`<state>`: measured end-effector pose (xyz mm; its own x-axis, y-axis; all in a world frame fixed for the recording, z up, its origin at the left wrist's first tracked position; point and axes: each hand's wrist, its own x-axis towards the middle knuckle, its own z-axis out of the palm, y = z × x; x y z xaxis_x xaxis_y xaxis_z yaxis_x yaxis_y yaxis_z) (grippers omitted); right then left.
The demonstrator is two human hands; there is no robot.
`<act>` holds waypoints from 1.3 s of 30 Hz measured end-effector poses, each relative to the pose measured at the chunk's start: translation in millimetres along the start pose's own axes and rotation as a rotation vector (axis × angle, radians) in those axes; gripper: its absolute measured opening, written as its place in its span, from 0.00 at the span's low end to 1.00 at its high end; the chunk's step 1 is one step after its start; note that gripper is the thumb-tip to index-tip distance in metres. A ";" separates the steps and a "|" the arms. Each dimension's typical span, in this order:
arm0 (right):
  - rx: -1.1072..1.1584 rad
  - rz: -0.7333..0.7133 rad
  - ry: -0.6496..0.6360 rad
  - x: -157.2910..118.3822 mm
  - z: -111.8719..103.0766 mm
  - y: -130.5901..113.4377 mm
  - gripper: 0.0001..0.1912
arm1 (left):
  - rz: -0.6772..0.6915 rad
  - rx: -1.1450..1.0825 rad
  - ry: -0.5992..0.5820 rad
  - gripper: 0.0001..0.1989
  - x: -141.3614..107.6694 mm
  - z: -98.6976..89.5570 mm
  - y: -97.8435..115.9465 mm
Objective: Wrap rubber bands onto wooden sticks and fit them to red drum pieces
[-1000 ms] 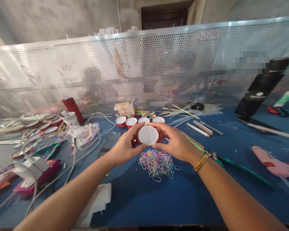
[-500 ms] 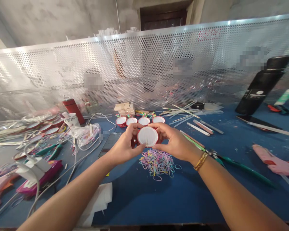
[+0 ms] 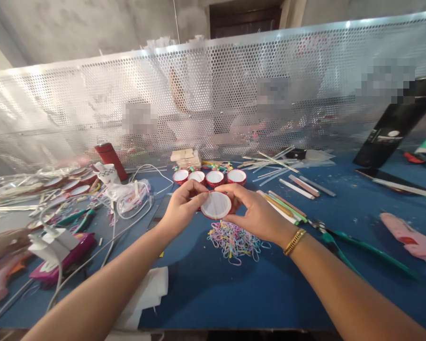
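Note:
Between my two hands is a small red drum (image 3: 216, 205) with a round white face turned up towards me. A thin yellowish band seems to run across its face. My left hand (image 3: 184, 201) pinches the upper left of its rim, thumb in front. My right hand (image 3: 250, 208) grips the right side, fingers curled behind and thumb at the lower edge. Just below lies a heap of pastel rubber bands (image 3: 234, 239). Behind my hands stands a row of similar red drums (image 3: 236, 176) with white faces and small coloured pieces at their backs.
Green-handled pliers (image 3: 341, 241), loose sticks (image 3: 279, 206) and a pink glue gun (image 3: 408, 234) lie right. A black bottle (image 3: 386, 137) leans at back right. Left are cables, a purple power strip (image 3: 66, 260) and a red flask (image 3: 110, 160). Perforated metal panel (image 3: 199, 104) stands behind.
My left thumb has gone from the drum's lower edge up to its upper left rim. The drum's face tips slightly. A blurred brownish shape, possibly another person's hand, has appeared at the left edge.

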<state>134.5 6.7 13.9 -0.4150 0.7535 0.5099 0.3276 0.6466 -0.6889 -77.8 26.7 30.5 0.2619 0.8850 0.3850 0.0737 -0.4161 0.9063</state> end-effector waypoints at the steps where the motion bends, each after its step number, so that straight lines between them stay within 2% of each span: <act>1: -0.010 -0.002 0.001 0.1 0.1 0.3 0.27 | -0.004 -0.009 0.004 0.09 -0.1 0.2 0.4; 23: -0.062 -0.035 -0.007 1.4 3.2 0.0 0.25 | 0.018 -0.021 -0.015 0.10 1.7 -1.3 -2.2; 33: -0.026 0.014 -0.027 0.8 -0.1 -1.7 0.26 | -0.001 -0.096 0.017 0.10 3.3 -0.6 -1.0; 39: 0.002 0.007 -0.038 0.9 0.6 -1.9 0.26 | 0.012 -0.035 0.013 0.09 4.3 -3.4 -2.5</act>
<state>132.9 6.1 15.3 -0.4449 0.7530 0.4849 0.3288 0.6409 -0.6936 -80.2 32.3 30.5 0.2502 0.8826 0.3979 0.0364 -0.4193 0.9071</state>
